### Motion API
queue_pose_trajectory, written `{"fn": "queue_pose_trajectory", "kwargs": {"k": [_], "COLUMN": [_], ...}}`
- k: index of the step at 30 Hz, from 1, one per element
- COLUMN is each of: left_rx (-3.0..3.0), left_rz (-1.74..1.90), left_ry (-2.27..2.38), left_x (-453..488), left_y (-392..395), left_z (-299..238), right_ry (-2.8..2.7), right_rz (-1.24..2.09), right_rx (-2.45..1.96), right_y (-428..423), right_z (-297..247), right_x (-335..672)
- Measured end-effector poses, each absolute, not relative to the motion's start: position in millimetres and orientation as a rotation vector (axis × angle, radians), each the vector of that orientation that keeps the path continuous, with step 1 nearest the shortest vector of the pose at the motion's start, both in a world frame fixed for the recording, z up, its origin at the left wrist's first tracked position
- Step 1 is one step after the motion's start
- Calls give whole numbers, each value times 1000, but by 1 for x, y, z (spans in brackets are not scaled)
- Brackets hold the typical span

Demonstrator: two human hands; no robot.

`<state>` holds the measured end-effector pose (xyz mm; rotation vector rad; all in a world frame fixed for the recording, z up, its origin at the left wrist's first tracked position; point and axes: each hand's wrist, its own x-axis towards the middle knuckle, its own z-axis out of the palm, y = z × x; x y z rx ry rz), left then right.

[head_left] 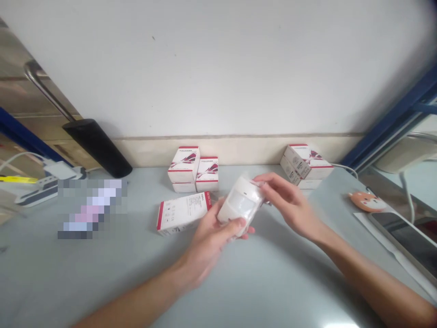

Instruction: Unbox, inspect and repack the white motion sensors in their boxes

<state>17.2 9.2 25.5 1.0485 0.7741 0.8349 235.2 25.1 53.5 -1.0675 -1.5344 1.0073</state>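
Note:
A white plastic sensor unit (241, 202) with a frosted window on its front is held above the grey table (102, 273). My left hand (213, 239) grips its lower end from below, thumb across the front. My right hand (288, 200) pinches its upper right end with the fingertips. A white and red box (182, 212) lies on its side on the table just left of my left hand.
Stacked white and red boxes (193, 174) stand against the back wall, and another stack (305, 166) stands at the back right. An orange fox-shaped object (367, 201) and a dark tablet (406, 239) lie at the right. A black cylinder (97, 146) and a power strip (48, 184) are at the left.

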Motion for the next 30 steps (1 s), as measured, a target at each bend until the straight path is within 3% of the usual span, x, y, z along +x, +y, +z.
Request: {"fn": "queue_pose_trajectory", "kwargs": {"k": [9, 16, 23, 30], "left_rx": [796, 703, 753, 766], "left_rz": [672, 634, 586, 617], "left_ry": [515, 598, 628, 547], "left_x": [21, 24, 19, 19], "left_y": [12, 17, 15, 15], "left_z": [22, 17, 21, 13], "right_ry": [-1358, -1127, -989, -1476], "right_rz": [1128, 1037, 353, 128], "right_rx": [-1119, -1015, -993, -1255], "right_y": [28, 41, 66, 75], "right_z": [56, 56, 36, -1], "right_x": [243, 258, 284, 284]}}
